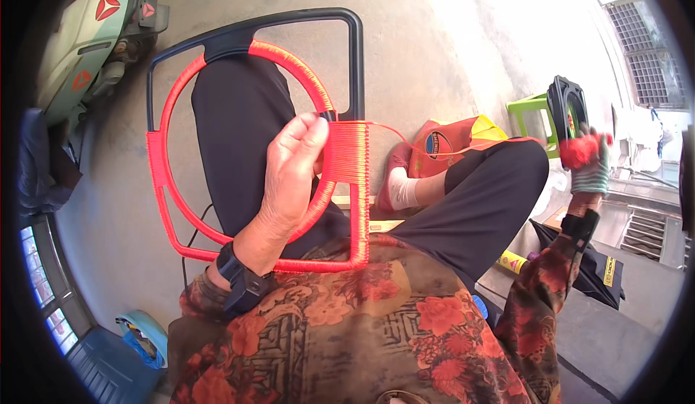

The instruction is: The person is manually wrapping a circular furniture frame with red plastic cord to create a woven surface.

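Note:
A black square frame (355, 64) with a ring inside it rests across my lap, tilted. Red cord is wound tightly round the ring, the lower bars and the wide right-hand joint (346, 152). My left hand (289, 172) is closed on the frame beside this joint, thumb uppermost. From the wrapping a loose strand of red cord (391, 129) runs out to the right, over my raised knee. Far out at the right, my right hand (590, 179), in a striped glove, is closed on a bundle of red cord (581, 152); its fingers are partly hidden.
A green stool (515, 106) at the right carries another black frame (557, 103). A red and yellow bag (434, 142) lies beyond my foot. Below my right arm are a yellow can (512, 261) and a black bag (597, 277). A scooter (83, 60) stands far left, a blue chair (108, 364) near left.

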Demonstrator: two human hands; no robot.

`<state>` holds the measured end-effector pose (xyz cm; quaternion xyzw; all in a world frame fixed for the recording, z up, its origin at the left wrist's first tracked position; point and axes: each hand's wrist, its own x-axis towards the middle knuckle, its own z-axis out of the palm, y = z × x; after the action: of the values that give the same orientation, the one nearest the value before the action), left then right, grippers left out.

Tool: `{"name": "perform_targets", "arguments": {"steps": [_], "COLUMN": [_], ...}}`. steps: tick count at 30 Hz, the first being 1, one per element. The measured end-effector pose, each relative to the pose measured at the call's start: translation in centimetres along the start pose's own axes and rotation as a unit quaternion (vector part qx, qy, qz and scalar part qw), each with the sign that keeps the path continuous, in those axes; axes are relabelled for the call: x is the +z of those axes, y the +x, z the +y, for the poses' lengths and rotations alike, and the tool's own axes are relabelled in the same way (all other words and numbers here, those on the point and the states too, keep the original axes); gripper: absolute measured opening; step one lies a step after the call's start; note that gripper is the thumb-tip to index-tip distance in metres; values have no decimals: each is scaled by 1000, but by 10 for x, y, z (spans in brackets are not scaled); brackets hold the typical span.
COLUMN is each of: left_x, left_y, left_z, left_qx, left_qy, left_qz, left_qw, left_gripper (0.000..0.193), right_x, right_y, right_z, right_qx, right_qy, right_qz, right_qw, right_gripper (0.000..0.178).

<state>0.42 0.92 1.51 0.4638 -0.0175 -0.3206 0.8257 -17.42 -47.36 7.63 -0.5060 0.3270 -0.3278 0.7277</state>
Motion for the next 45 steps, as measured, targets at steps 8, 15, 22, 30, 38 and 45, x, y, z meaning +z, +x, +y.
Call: {"name": "perform_targets", "arguments": {"steps": [8,15,22,30,38,45], "left_x": [4,-1,-2,-3,0,-1], "left_y": [11,12,-1,0,6,11], "left_z": [-13,-13,6,5,1,4], "left_qx": [124,137,473,370,141,75], "left_qy": [161,180,468,316,115,49], "left_qz": [52,100,183,148,96,65], "left_qw": [978,969,724,861,979,994], "left_gripper": [20,19,27,32,20,19], "right_x": [223,272,297,290,184,72], "right_y": [-134,-136,-155,-160,-70,16], "right_z": [107,158,122,118,96,70], "right_qx": [-81,-100,-361,-10,-188,-243], "right_qy": [-569,-395,-345,28,-639,-559], "right_qz": [-633,-460,-343,-365,-312,46], "right_qw": [519,789,796,931,677,791], "right_gripper": [45,65,71,35,25,25]}}
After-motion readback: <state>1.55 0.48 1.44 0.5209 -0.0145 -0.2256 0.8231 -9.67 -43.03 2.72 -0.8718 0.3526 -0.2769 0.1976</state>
